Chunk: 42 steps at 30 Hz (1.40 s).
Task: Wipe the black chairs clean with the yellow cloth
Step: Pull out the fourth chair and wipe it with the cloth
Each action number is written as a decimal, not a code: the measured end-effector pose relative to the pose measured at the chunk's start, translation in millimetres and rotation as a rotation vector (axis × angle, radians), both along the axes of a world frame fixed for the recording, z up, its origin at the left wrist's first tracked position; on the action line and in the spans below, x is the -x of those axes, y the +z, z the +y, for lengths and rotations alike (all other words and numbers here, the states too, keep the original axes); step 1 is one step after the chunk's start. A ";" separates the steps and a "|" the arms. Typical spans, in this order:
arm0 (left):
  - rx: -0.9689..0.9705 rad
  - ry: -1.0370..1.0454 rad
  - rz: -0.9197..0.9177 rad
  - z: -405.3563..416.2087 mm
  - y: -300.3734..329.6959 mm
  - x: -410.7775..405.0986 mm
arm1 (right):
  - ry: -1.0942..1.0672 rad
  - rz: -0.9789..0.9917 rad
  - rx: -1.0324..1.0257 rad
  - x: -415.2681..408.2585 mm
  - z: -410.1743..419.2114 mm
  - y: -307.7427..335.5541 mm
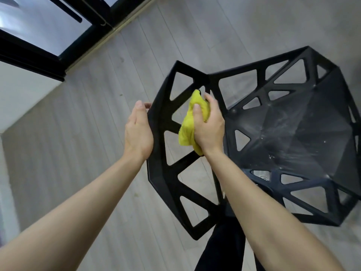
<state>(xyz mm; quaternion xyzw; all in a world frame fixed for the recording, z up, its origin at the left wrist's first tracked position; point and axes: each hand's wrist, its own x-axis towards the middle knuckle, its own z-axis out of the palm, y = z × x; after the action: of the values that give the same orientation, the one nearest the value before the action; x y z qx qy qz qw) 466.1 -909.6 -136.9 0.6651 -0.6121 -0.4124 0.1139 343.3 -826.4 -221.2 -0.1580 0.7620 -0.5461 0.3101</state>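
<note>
A black chair with triangular cut-outs stands on the floor in front of me, its backrest towards me and its seat streaked with pale dust. My right hand grips the bunched yellow cloth and presses it against the inner face of the backrest. My left hand rests against the backrest's outer left edge, thumb up, with its fingertips hidden behind the frame.
Grey wood-plank floor surrounds the chair. A black-framed glass door or window runs along the upper left, beside a white wall. My dark trouser leg shows under the backrest.
</note>
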 end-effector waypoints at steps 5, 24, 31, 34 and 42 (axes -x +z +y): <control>0.015 0.033 -0.007 -1.6 -2.2 0.7 | 0.200 0.023 0.276 -43.5 6.7 55.1; 0.091 -0.061 -0.064 5.0 4.5 5.2 | 0.167 -0.043 -0.190 -5.3 49.5 -32.4; 0.173 -0.078 -0.145 2.1 2.3 4.6 | 0.224 0.069 0.141 -47.4 48.3 -18.6; 0.175 -0.089 -0.167 3.1 2.7 4.1 | 0.223 -0.140 -0.121 -10.9 74.3 -68.8; 0.193 -0.104 -0.202 4.1 3.4 5.9 | 0.117 -0.012 -0.010 82.7 -46.6 -50.0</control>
<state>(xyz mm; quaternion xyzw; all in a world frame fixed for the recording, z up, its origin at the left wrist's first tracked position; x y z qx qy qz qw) 460.2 -905.5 -133.5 0.6565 -0.6908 -0.2879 0.0937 260.6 -873.0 -271.1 -0.1974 0.7524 -0.5240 0.3469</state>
